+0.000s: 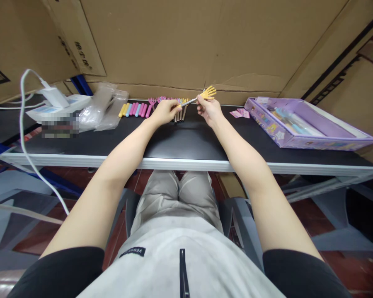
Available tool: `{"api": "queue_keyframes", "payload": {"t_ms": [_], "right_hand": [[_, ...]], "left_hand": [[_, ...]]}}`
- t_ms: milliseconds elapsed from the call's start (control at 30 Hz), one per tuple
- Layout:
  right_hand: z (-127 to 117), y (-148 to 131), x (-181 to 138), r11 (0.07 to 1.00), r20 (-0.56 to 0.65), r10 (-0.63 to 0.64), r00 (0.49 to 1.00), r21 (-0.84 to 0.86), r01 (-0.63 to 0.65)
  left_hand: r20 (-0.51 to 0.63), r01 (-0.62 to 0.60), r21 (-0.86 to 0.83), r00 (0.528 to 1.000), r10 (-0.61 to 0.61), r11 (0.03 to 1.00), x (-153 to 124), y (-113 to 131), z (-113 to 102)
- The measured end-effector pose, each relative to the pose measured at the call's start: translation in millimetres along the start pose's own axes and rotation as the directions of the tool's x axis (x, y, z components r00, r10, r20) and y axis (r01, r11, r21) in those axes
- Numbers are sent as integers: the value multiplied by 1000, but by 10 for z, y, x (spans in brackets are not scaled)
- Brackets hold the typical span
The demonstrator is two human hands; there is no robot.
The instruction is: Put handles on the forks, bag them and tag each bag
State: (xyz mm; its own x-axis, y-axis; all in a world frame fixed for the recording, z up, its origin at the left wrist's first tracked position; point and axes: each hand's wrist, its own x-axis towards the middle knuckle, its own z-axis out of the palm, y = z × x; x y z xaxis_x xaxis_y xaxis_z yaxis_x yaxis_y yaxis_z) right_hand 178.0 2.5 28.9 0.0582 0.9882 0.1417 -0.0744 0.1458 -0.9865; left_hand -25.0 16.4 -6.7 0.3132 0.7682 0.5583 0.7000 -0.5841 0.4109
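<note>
Between my hands, above the black table, is a telescopic back scratcher [189, 102] with a yellow hand-shaped head and a silver rod. My left hand [165, 111] is closed around its handle end, where a bit of yellow shows. Near the base of the head, the fingers of my right hand [211, 111] pinch it. Several coloured handles [136, 109] in yellow, blue and pink lie in a row left of my left hand. Behind and below the held scratcher are more metal rods [179, 116] with coloured heads, partly hidden by my left hand.
A purple open box [326, 144] with plastic-wrapped items stands at the right, with small pink cards [240, 113] beside it. Clear plastic bags [103, 108] and a white plug [55, 97] with a cable are at the left. A cardboard wall [186, 45] rises behind the table.
</note>
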Motion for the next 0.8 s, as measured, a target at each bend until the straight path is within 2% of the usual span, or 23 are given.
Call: {"api": "queue_keyframes", "payload": {"t_ms": [300, 533, 667, 800], "right_hand": [[-8, -13, 16, 998, 0, -53, 999, -36, 53], [-43, -26, 46, 998, -1, -69, 998, -10, 69], [-247, -37, 207, 993, -29, -91, 995, 75, 93], [-664, -45, 490, 991, -169, -107, 980, 57, 118]], "left_hand": [[-5, 2, -35, 1000, -2, 999, 54, -23, -51], [-3, 51, -15, 999, -51, 999, 69, 8, -111], [3, 61, -9, 998, -61, 998, 74, -145, -188], [29, 104, -12, 994, -103, 995, 38, -420, -319]]}}
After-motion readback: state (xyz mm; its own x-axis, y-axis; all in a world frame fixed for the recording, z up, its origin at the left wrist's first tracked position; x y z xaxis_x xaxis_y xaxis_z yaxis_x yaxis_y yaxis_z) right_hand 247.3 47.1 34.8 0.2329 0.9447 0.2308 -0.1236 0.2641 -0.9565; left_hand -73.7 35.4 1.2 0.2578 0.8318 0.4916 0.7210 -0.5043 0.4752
